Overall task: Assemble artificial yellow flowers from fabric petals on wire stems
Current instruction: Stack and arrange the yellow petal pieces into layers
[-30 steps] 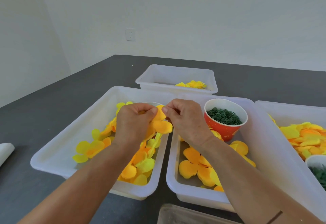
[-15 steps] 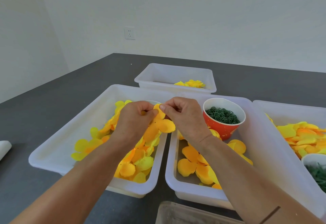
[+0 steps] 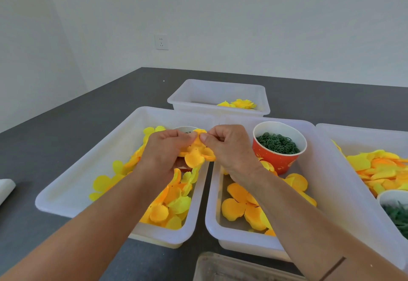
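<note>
both hands on one petal piece
left hand [image 3: 164, 152] and right hand [image 3: 227, 146] pinch the orange petal cluster [image 3: 196, 154] between thumb and curled fingers; cluster hangs below fingertips.

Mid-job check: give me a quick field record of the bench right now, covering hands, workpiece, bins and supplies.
left hand: pinching the petal cluster from its left side
right hand: pinching the same cluster at its top
petal cluster: yellow-orange, held above the left tray
wire stem: cannot tell
left tray: loose yellow and orange petals
middle tray: orange petals and a red cup
red cup: upright, filled with green rings
far tray: a few yellow flowers
right tray: petal pile
</note>
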